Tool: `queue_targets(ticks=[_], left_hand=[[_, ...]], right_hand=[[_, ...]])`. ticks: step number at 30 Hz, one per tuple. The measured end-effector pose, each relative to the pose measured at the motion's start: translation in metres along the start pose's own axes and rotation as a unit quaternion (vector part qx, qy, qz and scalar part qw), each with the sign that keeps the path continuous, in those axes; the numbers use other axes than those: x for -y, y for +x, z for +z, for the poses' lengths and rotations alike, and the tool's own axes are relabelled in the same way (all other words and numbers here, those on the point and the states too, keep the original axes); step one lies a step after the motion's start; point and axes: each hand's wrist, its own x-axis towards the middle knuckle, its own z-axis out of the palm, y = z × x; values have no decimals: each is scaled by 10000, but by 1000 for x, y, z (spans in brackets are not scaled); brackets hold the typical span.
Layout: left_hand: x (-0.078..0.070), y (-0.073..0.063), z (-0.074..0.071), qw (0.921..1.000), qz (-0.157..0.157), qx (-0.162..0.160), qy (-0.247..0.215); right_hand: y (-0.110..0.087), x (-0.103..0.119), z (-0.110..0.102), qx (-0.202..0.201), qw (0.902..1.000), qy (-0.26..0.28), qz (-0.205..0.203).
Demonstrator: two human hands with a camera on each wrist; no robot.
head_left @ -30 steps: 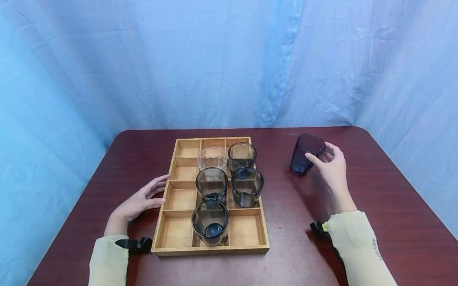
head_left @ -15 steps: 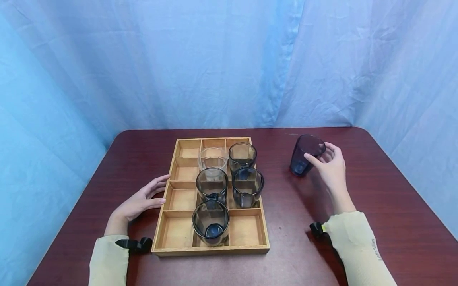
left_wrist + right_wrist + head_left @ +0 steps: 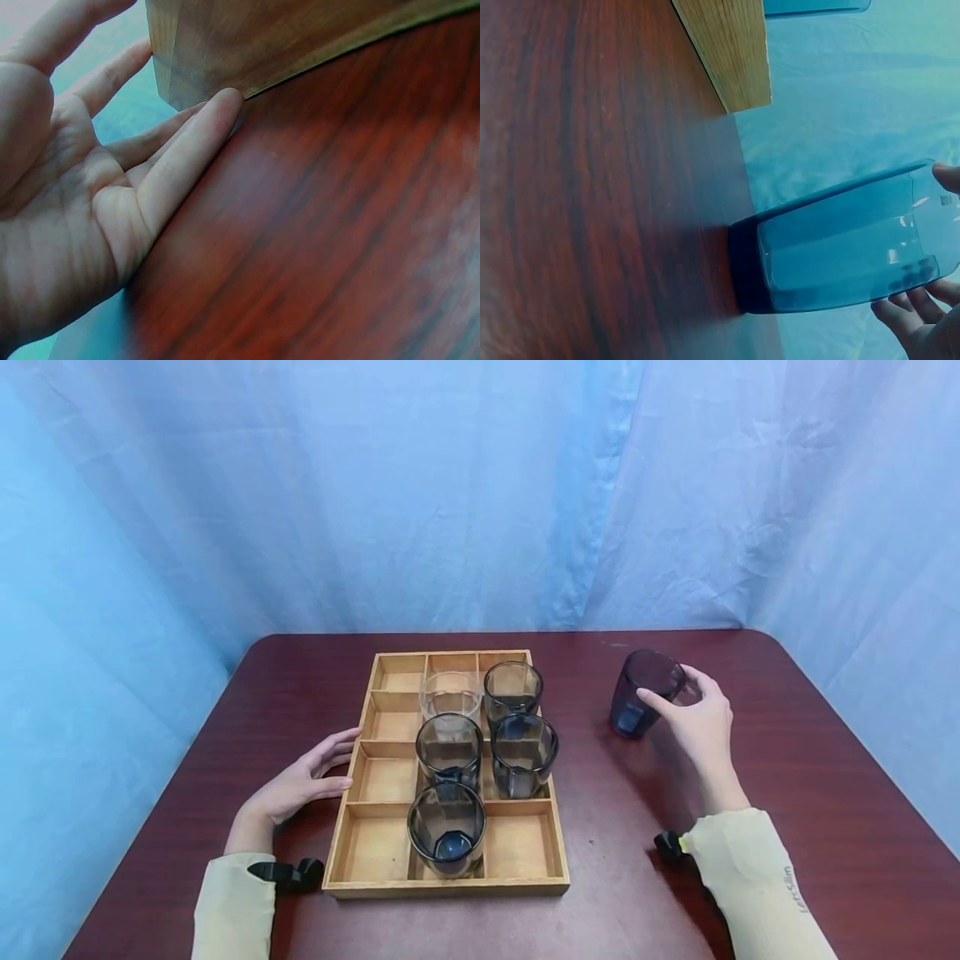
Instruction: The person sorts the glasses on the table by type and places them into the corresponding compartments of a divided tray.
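My right hand [image 3: 701, 722] grips a dark tinted drinking glass [image 3: 637, 706] near its rim, thumb on the near side and fingers behind. The glass is right of a wooden compartment tray [image 3: 450, 888]; in the right wrist view its base appears to meet the tabletop. My left hand [image 3: 296, 785] rests beside the tray, fingers extended, with fingertips against its left side wall [image 3: 217, 52]. In the tray stand a clear glass [image 3: 450, 693] and several dark glasses: one at front middle [image 3: 447, 827], others in the middle and right columns, including one farther back [image 3: 513, 689].
The dark red tabletop [image 3: 615, 877] runs around the tray, its rounded far corners close to blue curtains [image 3: 450, 510]. The left column of compartments [image 3: 371, 843] and the front right one [image 3: 521, 842] hold no glass. Black straps [image 3: 300, 872] circle both sleeves.
The head view has shifted slightly. The dark glass and my right hand sit a little lower in view, with the same grip. My left hand stays at the tray.
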Motion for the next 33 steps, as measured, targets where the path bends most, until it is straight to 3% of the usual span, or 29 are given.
queue_targets(ticks=[14,25,33], left_hand=[[1,2,-1,10000,38,10,-8],[1,1,-1,10000,40,-20,20],[0,2,-1,10000,24,-34,29]], right_hand=[[-16,-3,-15,273,9993,-140,-205],[-51,13,-27,404,9903,623,-1178],[-78,25,-35,675,9821,787,-1573]])
